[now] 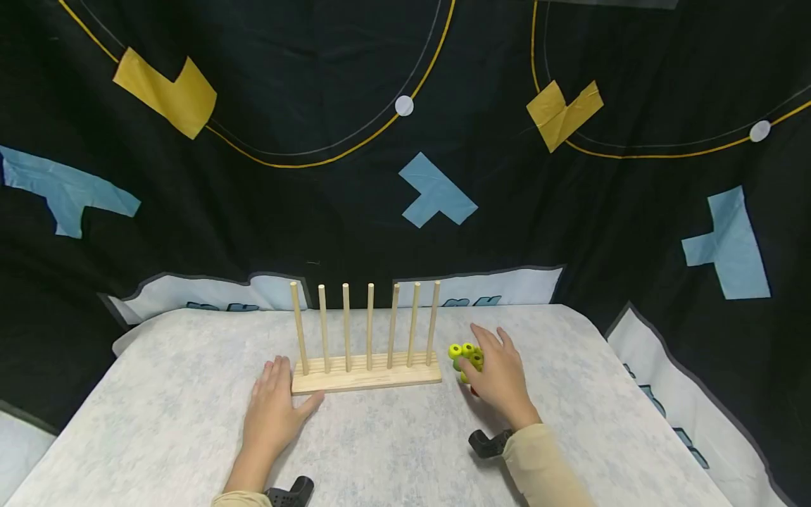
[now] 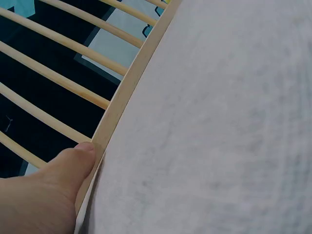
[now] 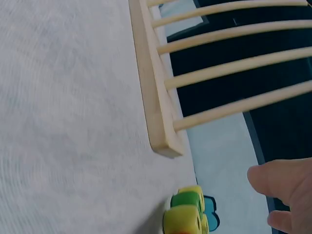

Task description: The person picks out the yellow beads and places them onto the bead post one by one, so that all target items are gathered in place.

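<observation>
A wooden rack (image 1: 367,379) with a row of several upright pegs stands on the table. My left hand (image 1: 272,412) lies at its left end, fingers stretched forward beside the base. The thumb (image 2: 75,163) touches the base's front edge in the left wrist view. Just right of the rack is a cluster of small beads with holes (image 1: 467,350), mostly yellow, with green and a bit of red. My right hand (image 1: 500,380) is over the cluster's right side, fingers spread and partly covering it. In the right wrist view, its fingers stand apart from the visible beads (image 3: 183,219).
A pale mottled cloth covers the table (image 1: 393,451). Behind it hangs a dark curtain (image 1: 317,225) with blue and yellow tape pieces. Black wrist devices (image 1: 488,443) sit on both wrists.
</observation>
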`<state>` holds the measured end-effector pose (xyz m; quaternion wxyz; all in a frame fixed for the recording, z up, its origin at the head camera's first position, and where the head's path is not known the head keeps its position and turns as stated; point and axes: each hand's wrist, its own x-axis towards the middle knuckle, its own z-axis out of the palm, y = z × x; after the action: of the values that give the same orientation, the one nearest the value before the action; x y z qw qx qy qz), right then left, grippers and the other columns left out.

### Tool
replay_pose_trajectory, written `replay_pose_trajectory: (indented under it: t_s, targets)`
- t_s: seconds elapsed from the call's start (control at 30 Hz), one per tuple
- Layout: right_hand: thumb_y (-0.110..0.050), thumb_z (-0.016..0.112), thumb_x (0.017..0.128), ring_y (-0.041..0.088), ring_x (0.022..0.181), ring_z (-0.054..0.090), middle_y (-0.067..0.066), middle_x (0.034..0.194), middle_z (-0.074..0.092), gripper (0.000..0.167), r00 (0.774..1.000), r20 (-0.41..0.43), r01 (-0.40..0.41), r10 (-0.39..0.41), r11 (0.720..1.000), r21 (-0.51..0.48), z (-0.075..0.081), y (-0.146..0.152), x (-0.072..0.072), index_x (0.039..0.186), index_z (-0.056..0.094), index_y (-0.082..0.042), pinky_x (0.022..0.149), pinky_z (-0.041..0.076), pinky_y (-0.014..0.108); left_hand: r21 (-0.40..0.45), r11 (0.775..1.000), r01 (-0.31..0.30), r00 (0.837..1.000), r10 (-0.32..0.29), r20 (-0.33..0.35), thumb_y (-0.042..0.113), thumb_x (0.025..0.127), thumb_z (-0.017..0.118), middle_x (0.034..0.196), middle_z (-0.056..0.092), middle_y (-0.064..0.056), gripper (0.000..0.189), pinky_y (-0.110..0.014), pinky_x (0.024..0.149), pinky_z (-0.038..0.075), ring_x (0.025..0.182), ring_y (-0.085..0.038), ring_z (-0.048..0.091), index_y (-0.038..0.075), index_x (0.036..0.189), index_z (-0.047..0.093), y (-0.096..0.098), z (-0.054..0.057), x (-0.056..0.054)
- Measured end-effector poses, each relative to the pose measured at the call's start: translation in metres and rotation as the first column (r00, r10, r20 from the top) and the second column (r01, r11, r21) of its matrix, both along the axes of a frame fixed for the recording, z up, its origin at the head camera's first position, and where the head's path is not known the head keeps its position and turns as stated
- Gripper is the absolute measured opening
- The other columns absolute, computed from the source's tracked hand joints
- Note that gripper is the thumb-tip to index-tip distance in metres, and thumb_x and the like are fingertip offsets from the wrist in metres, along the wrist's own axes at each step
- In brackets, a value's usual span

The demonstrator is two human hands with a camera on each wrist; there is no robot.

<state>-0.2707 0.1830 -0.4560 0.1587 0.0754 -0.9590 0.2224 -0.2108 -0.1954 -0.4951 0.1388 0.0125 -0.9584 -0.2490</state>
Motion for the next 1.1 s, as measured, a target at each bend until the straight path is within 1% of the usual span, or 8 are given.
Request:
replay_pose_trajectory:
  t_s: [0.13, 0.3, 0.43, 0.63, 0.77, 0.83, 0.93, 1.1]
  targets:
    - [-0.035, 0.069, 0.092, 0.042, 0.148, 0.028, 0.01, 0.151, 0.05, 0.066, 0.999, 0.038, 0.012, -0.011, 1.0, -0.016, -0.002, 0.008, -0.001, 0.15, 0.044, -0.014, 0.117, 0.025, 0.068, 0.011, 1.0, 0.012, 1.0, -0.012, 0.007, 0.046, 0.09, 0.069, 0.156, 0.026, -0.034, 0.095, -0.06, 0.124, 0.013, 0.149, -0.049, 0.019, -0.014, 0.15, 0.026, 0.0, -0.005, 0.0]
    - [-0.032, 0.066, 0.095, 0.044, 0.145, 0.032, 0.012, 0.15, 0.051, 0.06, 0.999, 0.047, 0.016, -0.016, 1.0, -0.012, -0.004, 0.021, -0.002, 0.149, 0.045, -0.014, 0.115, 0.028, 0.068, 0.024, 1.0, 0.006, 1.0, -0.006, 0.001, 0.047, 0.091, 0.067, 0.155, 0.031, -0.033, 0.09, -0.06, 0.123, 0.016, 0.148, -0.048, 0.023, -0.012, 0.149, 0.031, 0.0, -0.009, 0.0]
    - [-0.029, 0.063, 0.097, 0.044, 0.142, 0.035, 0.014, 0.149, 0.051, 0.056, 0.997, 0.069, 0.032, -0.031, 0.999, -0.015, -0.005, 0.033, -0.001, 0.149, 0.046, -0.013, 0.114, 0.03, 0.068, 0.026, 1.0, -0.001, 1.0, 0.001, 0.007, 0.048, 0.094, 0.064, 0.155, 0.032, -0.032, 0.087, -0.061, 0.122, 0.017, 0.148, -0.048, 0.023, -0.01, 0.149, 0.032, -0.001, -0.011, 0.0]
    - [-0.027, 0.059, 0.1, 0.042, 0.141, 0.036, 0.016, 0.15, 0.048, 0.053, 0.99, 0.13, 0.06, -0.059, 0.998, -0.008, -0.007, 0.05, 0.002, 0.149, 0.045, -0.012, 0.115, 0.031, 0.066, 0.014, 1.0, -0.005, 1.0, 0.005, 0.029, 0.047, 0.097, 0.06, 0.154, 0.033, -0.032, 0.082, -0.061, 0.122, 0.017, 0.148, -0.047, 0.023, -0.01, 0.149, 0.032, -0.004, -0.01, 0.0]
    - [-0.025, 0.058, 0.1, 0.042, 0.139, 0.039, 0.017, 0.148, 0.05, 0.05, 0.989, 0.136, 0.05, -0.048, 0.999, -0.01, -0.01, 0.059, 0.006, 0.147, 0.048, -0.011, 0.114, 0.033, 0.065, 0.015, 1.0, -0.004, 0.998, 0.003, 0.055, 0.045, 0.098, 0.059, 0.155, 0.032, -0.032, 0.08, -0.06, 0.123, 0.016, 0.149, -0.046, 0.021, -0.009, 0.15, 0.03, -0.005, -0.007, 0.0]
    - [-0.025, 0.059, 0.1, 0.041, 0.136, 0.043, 0.016, 0.144, 0.055, 0.047, 0.991, 0.131, 0.041, -0.037, 0.999, -0.025, -0.012, 0.063, 0.008, 0.144, 0.051, -0.01, 0.113, 0.035, 0.063, 0.018, 1.0, -0.006, 0.999, 0.005, 0.054, 0.044, 0.098, 0.059, 0.155, 0.032, -0.032, 0.08, -0.06, 0.123, 0.016, 0.149, -0.046, 0.022, -0.01, 0.15, 0.031, -0.005, -0.007, -0.001]
    - [-0.026, 0.063, 0.098, 0.036, 0.129, 0.05, 0.011, 0.133, 0.063, 0.043, 0.992, 0.122, 0.027, -0.019, 0.998, -0.062, -0.017, 0.067, 0.013, 0.138, 0.058, -0.01, 0.109, 0.041, 0.06, 0.023, 1.0, -0.009, 0.999, 0.008, 0.052, 0.045, 0.097, 0.06, 0.154, 0.033, -0.032, 0.08, -0.061, 0.123, 0.017, 0.148, -0.047, 0.023, -0.01, 0.149, 0.032, -0.004, -0.009, -0.001]
    - [-0.029, 0.069, 0.094, 0.026, 0.112, 0.058, 0.002, 0.108, 0.069, 0.041, 0.994, 0.112, -0.003, 0.016, 0.993, -0.117, -0.023, 0.073, 0.018, 0.132, 0.063, -0.013, 0.096, 0.05, 0.05, 0.025, 1.0, -0.004, 0.998, 0.003, 0.059, 0.045, 0.097, 0.059, 0.154, 0.033, -0.033, 0.079, -0.061, 0.122, 0.017, 0.148, -0.048, 0.023, -0.009, 0.149, 0.033, -0.004, -0.011, 0.0]
